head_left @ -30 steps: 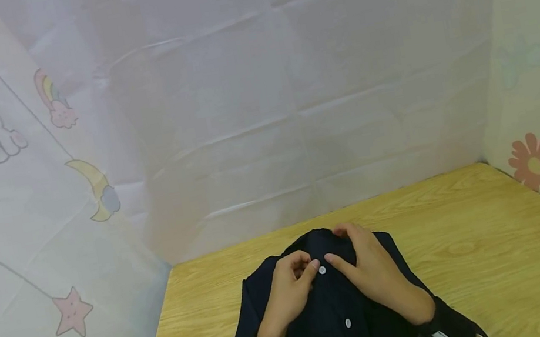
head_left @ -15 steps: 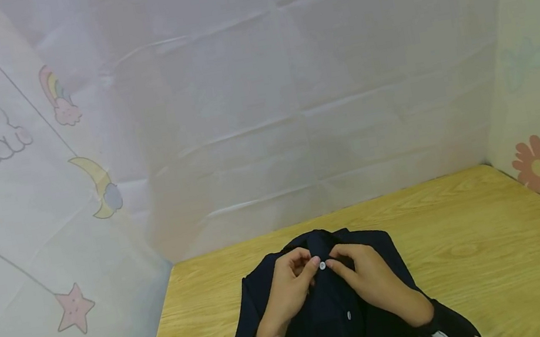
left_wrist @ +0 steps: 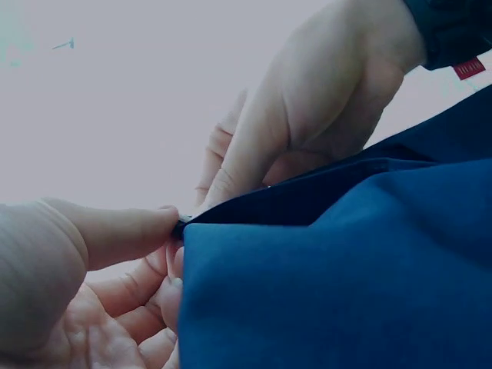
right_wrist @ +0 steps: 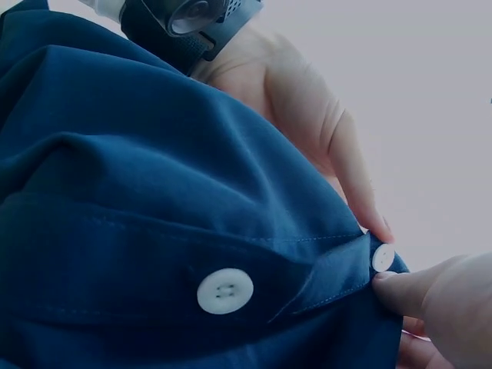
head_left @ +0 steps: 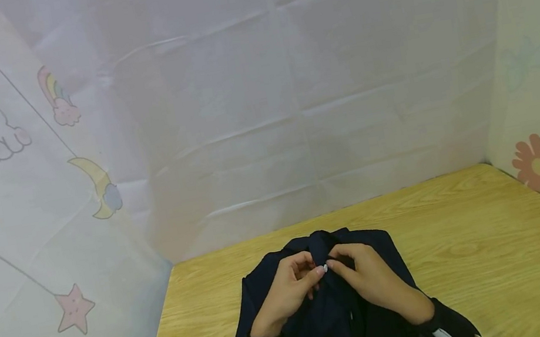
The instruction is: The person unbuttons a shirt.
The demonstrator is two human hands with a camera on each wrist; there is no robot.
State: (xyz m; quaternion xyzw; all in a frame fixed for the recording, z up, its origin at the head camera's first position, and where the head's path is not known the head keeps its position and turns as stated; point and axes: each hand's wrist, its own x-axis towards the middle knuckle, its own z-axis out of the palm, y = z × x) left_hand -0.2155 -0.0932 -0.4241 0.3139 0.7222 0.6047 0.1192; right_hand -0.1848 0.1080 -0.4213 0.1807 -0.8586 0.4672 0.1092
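Note:
A navy button-up shirt (head_left: 256, 299) lies bunched on the table under both hands. In the head view, my left hand (head_left: 290, 289) pinches the front placket from the left, its thumb tip at a white button (head_left: 325, 268). From the other side my right hand (head_left: 374, 279) pinches the cloth, thumb right at the same button. The right wrist view shows that button (right_wrist: 383, 257) standing edge-up between the thumb tips, at a folded bit of placket. A second white button (right_wrist: 225, 291) sits further along the placket. In the left wrist view, shirt cloth (left_wrist: 346, 284) hides some fingertips.
The wooden table (head_left: 485, 239) extends to the right and behind the shirt. A pale sheet (head_left: 217, 111) hangs behind it, and printed wall coverings stand on the left and right. Both wrists wear black straps with cameras.
My right hand has come down from the collar area to the upper button and pinches there. The placket has bunched between the hands, and the button has turned edge-on.

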